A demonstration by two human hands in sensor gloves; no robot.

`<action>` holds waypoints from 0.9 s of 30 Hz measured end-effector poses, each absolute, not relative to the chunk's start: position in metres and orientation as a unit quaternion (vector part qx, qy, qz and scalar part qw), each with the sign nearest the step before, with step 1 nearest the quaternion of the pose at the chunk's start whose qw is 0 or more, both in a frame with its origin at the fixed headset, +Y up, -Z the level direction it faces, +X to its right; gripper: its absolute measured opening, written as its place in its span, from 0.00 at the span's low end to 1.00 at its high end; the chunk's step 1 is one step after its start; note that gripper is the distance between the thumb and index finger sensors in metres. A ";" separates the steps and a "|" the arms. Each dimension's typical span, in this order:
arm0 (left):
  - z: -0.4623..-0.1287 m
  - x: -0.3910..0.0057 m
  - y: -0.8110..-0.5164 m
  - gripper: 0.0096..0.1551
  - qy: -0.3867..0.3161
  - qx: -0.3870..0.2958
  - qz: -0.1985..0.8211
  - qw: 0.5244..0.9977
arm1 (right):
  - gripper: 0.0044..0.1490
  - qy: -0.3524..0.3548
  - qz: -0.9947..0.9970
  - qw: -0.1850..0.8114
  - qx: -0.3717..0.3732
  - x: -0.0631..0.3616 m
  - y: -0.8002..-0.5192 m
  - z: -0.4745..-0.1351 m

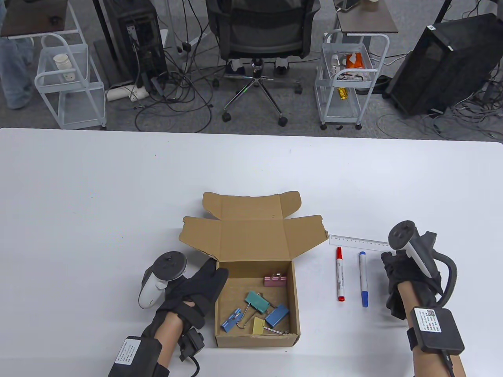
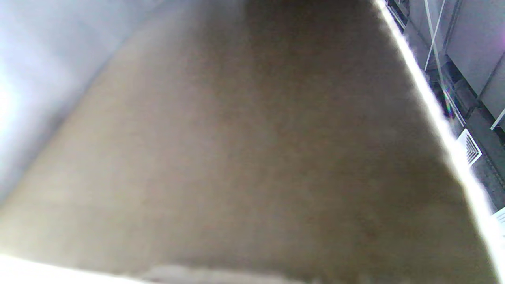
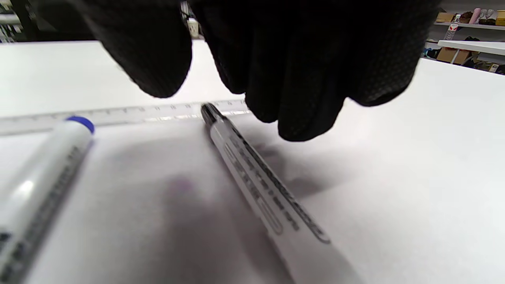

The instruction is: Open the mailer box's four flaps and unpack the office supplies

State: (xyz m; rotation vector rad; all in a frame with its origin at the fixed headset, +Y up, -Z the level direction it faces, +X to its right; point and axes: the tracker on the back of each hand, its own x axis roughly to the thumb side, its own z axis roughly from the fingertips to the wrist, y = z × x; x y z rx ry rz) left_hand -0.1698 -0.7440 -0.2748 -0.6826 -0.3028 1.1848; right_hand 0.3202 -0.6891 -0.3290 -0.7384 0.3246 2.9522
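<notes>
Both gloved forearms enter at the 6 o'clock edge of the table view. On the left, the left hand (image 1: 200, 284) rests with straight fingers against the left outer wall of the mailer box (image 1: 218, 310), near its far left corner; it curls round nothing, and the left wrist view shows only blurred brown cardboard close up. That box sits at about 6 o'clock from the middle of the white worktop (image 1: 98, 188), its lid and flaps (image 1: 251, 231) folded back flat toward 12 o'clock. Inside lie binder clips: a pink one (image 1: 276, 279) against the far wall, a teal one (image 1: 257, 301) in the middle, two blue ones (image 1: 277, 315) and (image 1: 231, 319), and a yellow one (image 1: 258, 325) near the front wall.

At 3 o'clock of the box lie a red marker (image 1: 340, 279) and, just beside it, a blue marker (image 1: 363, 279), side by side, with a clear ruler (image 1: 359, 242) lying crosswise beyond their far ends. Over at the right, the right hand (image 1: 401, 280) hovers beside the blue marker. Seen from the right wrist view, its fingers (image 3: 300, 79) hang loosely curled above a black-capped marker (image 3: 256, 181) on the worktop, apart from it and holding nothing.
</notes>
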 end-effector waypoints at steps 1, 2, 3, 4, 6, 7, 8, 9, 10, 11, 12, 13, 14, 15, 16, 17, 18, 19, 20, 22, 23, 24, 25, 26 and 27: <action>-0.275 -0.170 -0.744 0.47 -0.139 -0.315 0.545 0.765 | 0.38 0.099 0.965 0.047 -0.238 0.319 -0.687 -0.327; -0.275 -0.170 -0.744 0.47 -0.140 -0.315 0.545 0.765 | 0.38 0.090 0.966 0.059 -0.234 0.318 -0.684 -0.324; -0.275 -0.170 -0.744 0.47 -0.140 -0.315 0.545 0.765 | 0.39 0.086 0.967 0.065 -0.231 0.317 -0.681 -0.322; -0.275 -0.170 -0.744 0.47 -0.140 -0.315 0.545 0.764 | 0.40 0.079 0.969 0.074 -0.224 0.315 -0.678 -0.319; -0.275 -0.170 -0.744 0.47 -0.142 -0.316 0.545 0.764 | 0.41 0.068 0.971 0.088 -0.211 0.310 -0.673 -0.312; -0.275 -0.170 -0.744 0.47 -0.143 -0.316 0.545 0.763 | 0.41 0.064 0.972 0.093 -0.204 0.308 -0.670 -0.309; -0.275 -0.170 -0.744 0.47 -0.143 -0.317 0.545 0.763 | 0.42 0.059 0.974 0.099 -0.197 0.305 -0.667 -0.306; -0.275 -0.170 -0.744 0.47 -0.144 -0.317 0.545 0.762 | 0.42 0.054 0.974 0.108 -0.190 0.302 -0.665 -0.302; -0.275 -0.170 -0.744 0.47 -0.145 -0.318 0.545 0.762 | 0.43 0.050 0.975 0.117 -0.184 0.299 -0.662 -0.298; -0.275 -0.170 -0.744 0.47 -0.145 -0.317 0.546 0.762 | 0.43 0.048 0.974 0.131 -0.178 0.296 -0.659 -0.294; -0.275 -0.170 -0.744 0.46 -0.145 -0.317 0.547 0.762 | 0.43 0.047 0.973 0.143 -0.173 0.293 -0.657 -0.292; -0.275 -0.170 -0.744 0.47 -0.144 -0.316 0.547 0.762 | 0.43 0.045 0.972 0.160 -0.168 0.290 -0.655 -0.289; -0.275 -0.170 -0.744 0.46 -0.145 -0.317 0.546 0.762 | 0.44 0.046 0.970 0.179 -0.160 0.286 -0.653 -0.286; -0.275 -0.170 -0.744 0.47 -0.145 -0.317 0.546 0.762 | 0.45 0.050 0.967 0.198 -0.151 0.281 -0.652 -0.282; -0.275 -0.170 -0.744 0.46 -0.145 -0.317 0.547 0.761 | 0.46 0.055 0.965 0.215 -0.139 0.276 -0.650 -0.279; -0.275 -0.170 -0.744 0.47 -0.145 -0.317 0.547 0.761 | 0.46 0.057 0.964 0.225 -0.132 0.272 -0.648 -0.276; -0.275 -0.170 -0.744 0.46 -0.145 -0.317 0.547 0.761 | 0.47 0.060 0.962 0.238 -0.121 0.267 -0.646 -0.273; -0.275 -0.170 -0.744 0.47 -0.146 -0.318 0.547 0.760 | 0.47 0.062 0.960 0.248 -0.111 0.262 -0.644 -0.270; -0.275 -0.170 -0.744 0.46 -0.146 -0.318 0.547 0.760 | 0.48 0.063 0.959 0.256 -0.103 0.258 -0.643 -0.267; -0.275 -0.170 -0.744 0.46 -0.147 -0.318 0.547 0.760 | 0.49 0.063 0.957 0.270 -0.087 0.250 -0.640 -0.262; -0.275 -0.170 -0.744 0.47 -0.147 -0.318 0.548 0.760 | 0.49 0.064 0.955 0.281 -0.077 0.244 -0.638 -0.258; -0.275 -0.170 -0.744 0.47 -0.147 -0.318 0.548 0.759 | 0.49 0.065 0.953 0.288 -0.071 0.241 -0.637 -0.256; -0.275 -0.170 -0.744 0.47 -0.147 -0.318 0.548 0.759 | 0.49 0.066 0.950 0.298 -0.062 0.236 -0.636 -0.254; -0.275 -0.170 -0.744 0.47 -0.148 -0.319 0.549 0.759 | 0.49 0.069 0.947 0.307 -0.055 0.231 -0.636 -0.252; -0.275 -0.170 -0.744 0.47 -0.148 -0.319 0.549 0.759 | 0.50 0.070 0.945 0.314 -0.051 0.228 -0.637 -0.251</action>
